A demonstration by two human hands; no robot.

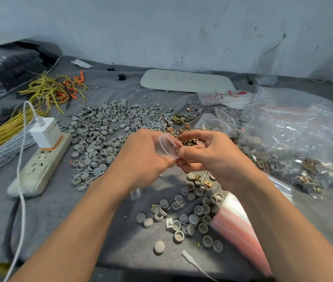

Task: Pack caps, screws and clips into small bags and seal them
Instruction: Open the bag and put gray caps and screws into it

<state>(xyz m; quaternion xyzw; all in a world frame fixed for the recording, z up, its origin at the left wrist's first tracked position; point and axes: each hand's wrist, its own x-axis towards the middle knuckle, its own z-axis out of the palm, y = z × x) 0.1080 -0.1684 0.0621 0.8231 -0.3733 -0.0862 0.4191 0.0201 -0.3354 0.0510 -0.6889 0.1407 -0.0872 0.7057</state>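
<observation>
Small bag (166, 146), clear plastic, is held up off the table cloth (59, 210), mid-frame, right between the two hands. Its long axis slants from upper left down to lower right. The lower right end meets the right hand (206, 155), and that end looks like the mouth, though I can't confirm it.

Left hand (141, 157) is on the bag's left side, fingers curled around its body and gripping it. Right hand touches the bag's right edge, thumb and forefinger closed in a narrow pinch on the plastic, other fingers curled in. Can't tell if the right hand also hides any parts.

Both hands are on the bag, so neither is nearer. The next move likely turns on that right-edge pinch: open the mouth to fill, or press it shut.

Clips (181, 119) and screws (153, 125) lie just beyond the hands, the caps (104, 127) pile is to the left, and more caps lie below the wrists. A stack of empty bags (236, 226) sits near the right forearm.
</observation>
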